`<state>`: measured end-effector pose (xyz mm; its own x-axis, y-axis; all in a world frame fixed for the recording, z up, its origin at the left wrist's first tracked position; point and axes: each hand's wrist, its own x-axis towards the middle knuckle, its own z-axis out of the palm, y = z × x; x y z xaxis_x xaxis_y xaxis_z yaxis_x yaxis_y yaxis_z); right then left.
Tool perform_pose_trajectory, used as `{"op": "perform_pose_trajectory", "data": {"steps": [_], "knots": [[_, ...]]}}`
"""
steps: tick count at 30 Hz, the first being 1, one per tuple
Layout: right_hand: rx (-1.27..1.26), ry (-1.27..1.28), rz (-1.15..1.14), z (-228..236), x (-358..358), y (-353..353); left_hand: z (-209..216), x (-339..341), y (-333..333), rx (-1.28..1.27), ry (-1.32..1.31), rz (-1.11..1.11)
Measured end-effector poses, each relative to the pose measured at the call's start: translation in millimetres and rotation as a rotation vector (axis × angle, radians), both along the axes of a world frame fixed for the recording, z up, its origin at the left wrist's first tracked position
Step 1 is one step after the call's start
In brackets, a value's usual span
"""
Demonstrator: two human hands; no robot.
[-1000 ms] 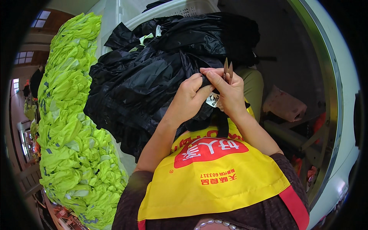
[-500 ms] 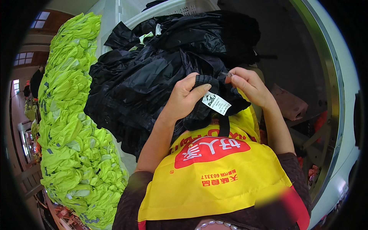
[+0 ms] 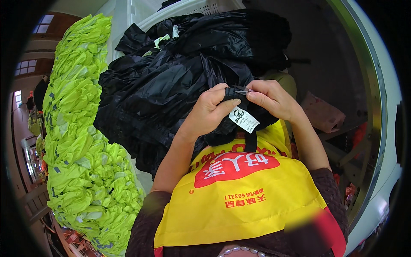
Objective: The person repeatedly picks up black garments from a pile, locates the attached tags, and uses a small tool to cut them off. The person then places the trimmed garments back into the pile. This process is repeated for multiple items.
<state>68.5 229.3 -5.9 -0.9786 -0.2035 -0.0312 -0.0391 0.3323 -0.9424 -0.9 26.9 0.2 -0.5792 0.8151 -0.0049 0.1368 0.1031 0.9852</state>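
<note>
My left hand (image 3: pixel 205 112) pinches the gathered waistband of a black garment (image 3: pixel 150 94) between thumb and fingers. Just below that thumb hangs a white printed label (image 3: pixel 244 120), attached to the band. In my right hand (image 3: pixel 274 100) are small thread snips (image 3: pixel 241 92), mostly covered by the fingers; only a pointed metal tip shows. That tip lies against the edge of the band, close to my left fingertips. The garment is glossy and crumpled, spreading away to the left and merging with other black cloth behind it.
Bright yellow-green garments (image 3: pixel 85 141) form a long heap on the left. A white plastic basket (image 3: pixel 201 9) stands behind the black pile. A yellow apron (image 3: pixel 239 218) covers my lap. On the right, a pale table edge (image 3: pixel 376 141) curves past a pinkish bag (image 3: pixel 323 113) lower down.
My right hand has moved left and slightly down, bringing the snips' tip to the waistband. The label has shifted slightly right and down; my left hand keeps its pinch.
</note>
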Motion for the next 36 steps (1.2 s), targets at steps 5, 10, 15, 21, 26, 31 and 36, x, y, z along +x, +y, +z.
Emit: {"op": "perform_pose_trajectory", "data": {"steps": [5,10,15,21,26,31,36], "knots": [[0.068,0.012,0.005,-3.1,-2.4,1.1,-3.2,-1.3,-0.4,-0.010,0.023,-0.017],[0.009,0.013,-0.095,-14.7,-3.2,-0.6,-6.7,-1.1,0.6,0.013,0.011,-0.033],[-0.138,0.060,-0.189,-18.6,-2.1,2.7,-5.0,-2.0,-1.0,0.022,0.069,-0.068],[0.055,-0.043,0.104,-6.4,-1.2,9.5,-6.1,-5.0,-3.0,0.053,0.139,-0.129],[0.010,0.046,0.208,-12.3,-7.5,7.7,-4.8,-5.1,-3.6,0.043,0.161,-0.164],[0.008,0.042,0.249,-12.2,-12.5,3.0,-5.4,-5.0,-2.9,0.025,0.177,-0.190],[0.067,0.027,0.274,-8.2,-14.0,2.8,-8.7,-5.2,-6.5,-0.008,0.144,-0.185]]}}
